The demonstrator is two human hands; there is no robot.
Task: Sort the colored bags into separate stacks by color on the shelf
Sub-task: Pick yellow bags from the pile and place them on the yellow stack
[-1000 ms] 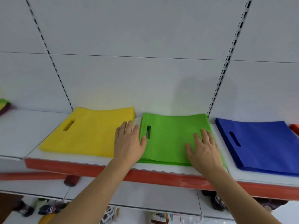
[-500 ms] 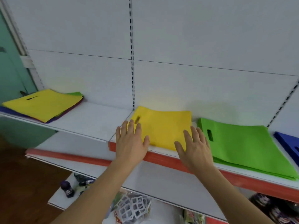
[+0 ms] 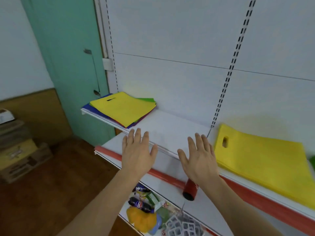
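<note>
Hovering hands spread over shelf edge, mixed pile left

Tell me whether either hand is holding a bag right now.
No: the left hand and right hand hover open and empty.

Mixed pile of bags sits at the far left end of the shelf, close to the back wall. Sorted stack lies to the right, well apart. Between them, both hands: left hand nearer the pile, right hand just beside the stack. Below, a lower shelf carries a can and assorted goods.
</note>
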